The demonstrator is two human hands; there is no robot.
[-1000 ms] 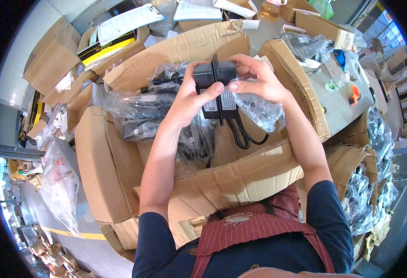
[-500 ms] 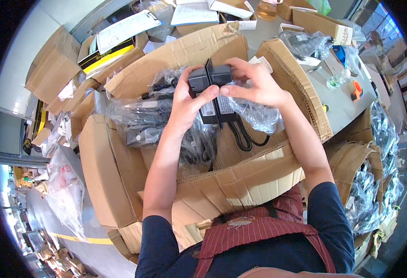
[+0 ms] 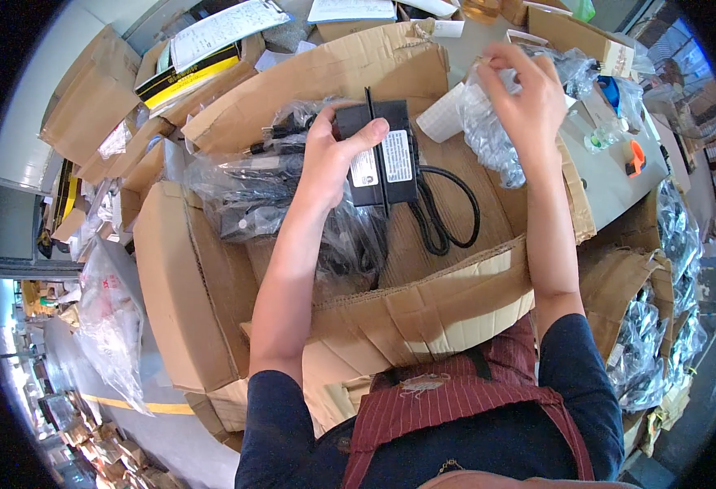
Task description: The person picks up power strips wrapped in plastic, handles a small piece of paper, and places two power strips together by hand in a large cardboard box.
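Observation:
My left hand (image 3: 333, 155) is closed round a pair of boxy black power adapters (image 3: 392, 122) with white labels, a thin black plate standing between them. Its thumb presses on the near face. A looped black cable (image 3: 474, 208) hangs beside the adapters on the right. Off to the right, my right hand (image 3: 529, 98) is raised with its fingers curled on a crumpled clear plastic bag (image 3: 488, 134), which dangles over the carton's right side. Both hands are above a large open cardboard carton (image 3: 374, 326). Inside it on the left lie several bagged black adapters (image 3: 252, 196) with plugs.
The carton's flaps stand outward. On the grey table (image 3: 610, 196) at right are an orange-handled item (image 3: 636, 158) and a small clear bottle (image 3: 606, 137). A clipboard with papers (image 3: 228, 33) lies at the back left. Another carton (image 3: 639, 342) at right holds bagged goods.
My right hand has left the adapters and moved right and away with the plastic bag. My left hand alone still holds the adapters, and the cable loop shows more fully.

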